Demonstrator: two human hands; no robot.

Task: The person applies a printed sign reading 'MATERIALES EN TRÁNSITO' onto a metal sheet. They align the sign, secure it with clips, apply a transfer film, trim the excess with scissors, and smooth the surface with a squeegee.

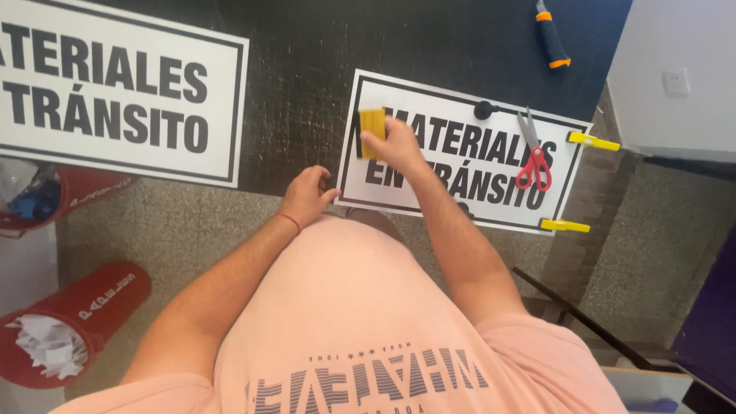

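Right hand (399, 142) fingers grip 1 yellow squeegee (372, 132) on 1 sign (491, 172); left hand (307, 195), loosely curled, rests at the sign's 8 o'clock corner. 1 red scissors (534, 165) and 2 yellow clamps (592, 141) at 3 o'clock on the dark surface (307, 77).

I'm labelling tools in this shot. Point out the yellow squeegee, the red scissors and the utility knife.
yellow squeegee (372, 132), head view, on its flat face.
red scissors (534, 167), head view, on the handle loops.
utility knife (552, 40), head view, mid-grip.

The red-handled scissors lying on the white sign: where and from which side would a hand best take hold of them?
Probably by the red loops of the scissors, which lie at the end nearer the person, the closed blades pointing away. Coming from the near edge of the white sign meets the loops first and keeps fingers off the tips. The right hand holds a yellow block.
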